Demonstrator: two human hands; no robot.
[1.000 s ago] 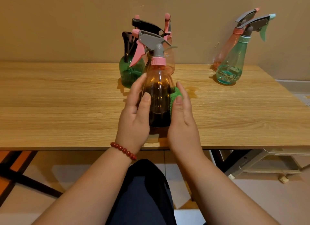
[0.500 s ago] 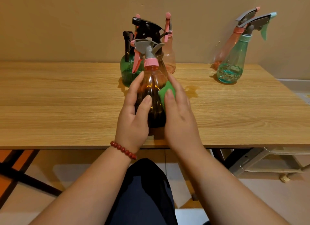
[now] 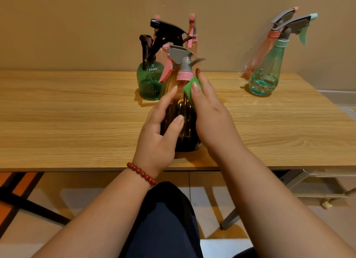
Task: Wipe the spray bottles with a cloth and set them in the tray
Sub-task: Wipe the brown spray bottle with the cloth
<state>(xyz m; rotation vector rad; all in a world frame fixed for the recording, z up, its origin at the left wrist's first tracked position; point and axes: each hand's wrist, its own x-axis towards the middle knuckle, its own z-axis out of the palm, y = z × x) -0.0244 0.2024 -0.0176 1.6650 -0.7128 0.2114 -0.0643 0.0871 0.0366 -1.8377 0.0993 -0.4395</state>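
Observation:
An amber spray bottle [image 3: 183, 111] with a grey head and pink trigger stands on the wooden table [image 3: 77, 123] near its front edge. My left hand [image 3: 159, 136] grips its body from the left, thumb across the front. My right hand [image 3: 210, 113] presses a green cloth [image 3: 189, 88] against the bottle's right shoulder, just below the pink collar, with fingers nearly straight. Most of the cloth is hidden under that hand. No tray is in view.
Behind the held bottle stand a green bottle with a black head [image 3: 150, 80] and more pink-trigger bottles [image 3: 192, 38]. At the back right a teal bottle [image 3: 267, 73] and a pink one [image 3: 260, 55] lean against the wall. A shelf [image 3: 317, 188] sits under the table's right end.
My right hand has slid the green cloth up the bottle's right side, from its lower body to its shoulder. The bottle's spray head has turned a little. My left hand keeps its grip.

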